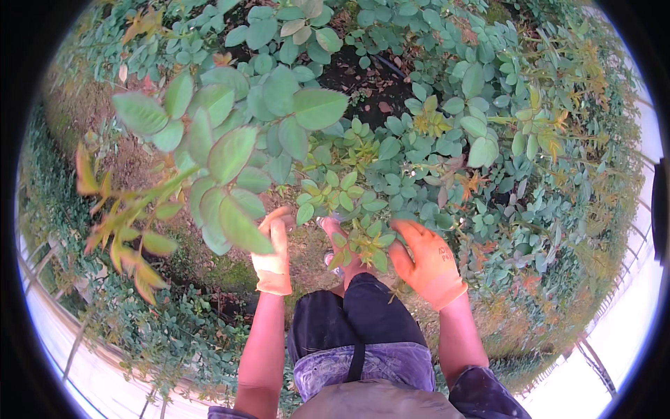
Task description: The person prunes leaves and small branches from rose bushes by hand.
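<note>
My left hand (275, 246), in an orange-and-pale work glove, is raised among the rose shoots with its fingers bent. A large leafy rose stem (230, 183) close to the camera overlaps its near side, so I cannot tell whether the fingers hold anything. Opposite it, my right hand (426, 259) wears an orange glove bearing writing. Its thumb stands apart from the curved fingers, and nothing shows between them. The fingertips are beside green rose leaves (403, 214), touching or just short of them. Between both hands rises a young yellow-green shoot (366, 243).
Dense rose bushes (408, 173) spread ahead and to the right, some with reddish new growth (473, 183). Dark soil (366, 84) with dry leaves and a dark hose (390, 65) shows between plants. An earthen path (306, 251) lies underfoot. Pale sheeting (612, 335) borders the right.
</note>
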Demonstrator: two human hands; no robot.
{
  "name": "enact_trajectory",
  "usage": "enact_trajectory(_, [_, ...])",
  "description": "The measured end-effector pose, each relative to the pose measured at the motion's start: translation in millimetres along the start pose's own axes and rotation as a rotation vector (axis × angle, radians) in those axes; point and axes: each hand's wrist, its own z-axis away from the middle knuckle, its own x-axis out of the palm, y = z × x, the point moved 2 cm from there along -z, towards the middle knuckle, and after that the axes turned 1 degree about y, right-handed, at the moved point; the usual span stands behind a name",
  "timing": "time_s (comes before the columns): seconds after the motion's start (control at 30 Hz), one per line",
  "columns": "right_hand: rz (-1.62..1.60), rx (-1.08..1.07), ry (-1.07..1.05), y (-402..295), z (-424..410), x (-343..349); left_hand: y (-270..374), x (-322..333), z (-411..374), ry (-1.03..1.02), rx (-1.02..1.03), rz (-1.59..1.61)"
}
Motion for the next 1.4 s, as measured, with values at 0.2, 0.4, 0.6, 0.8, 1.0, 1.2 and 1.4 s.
enact_trajectory(0.2, [-0.292,-0.152,-0.034,12.7,-81.2,26.7,54.6,25.7,-52.1,0.014,0.116,0.032])
enact_trajectory(0.4, [-0.218,-0.184,-0.171,0.9,-77.4,62.6,104.9,50.9,-102.9,-0.352,0.298,-0.457])
enact_trajectory(0.6, [-0.251,-0.166,-0.142,-4.6,-78.1,67.2,126.1,97.7,-113.1,-0.587,0.103,-0.766])
enact_trajectory(0.8, [-0.272,-0.122,-0.109,-1.8,-67.8,72.6,129.3,78.0,-107.5,-0.384,-0.118,-0.708])
enact_trajectory(1.0, [-0.284,-0.080,-0.195,-1.0,-60.6,61.6,81.7,63.0,-117.8,-0.394,-0.046,-0.997])
enact_trajectory(1.2, [-0.212,-0.154,-0.219,4.1,-61.0,67.5,100.9,120.2,-121.4,-0.611,0.638,-1.209])
enact_trajectory(1.4, [-0.171,-0.125,-0.244,14.7,-51.7,69.9,101.1,140.3,-151.7,-0.664,0.389,-1.497])
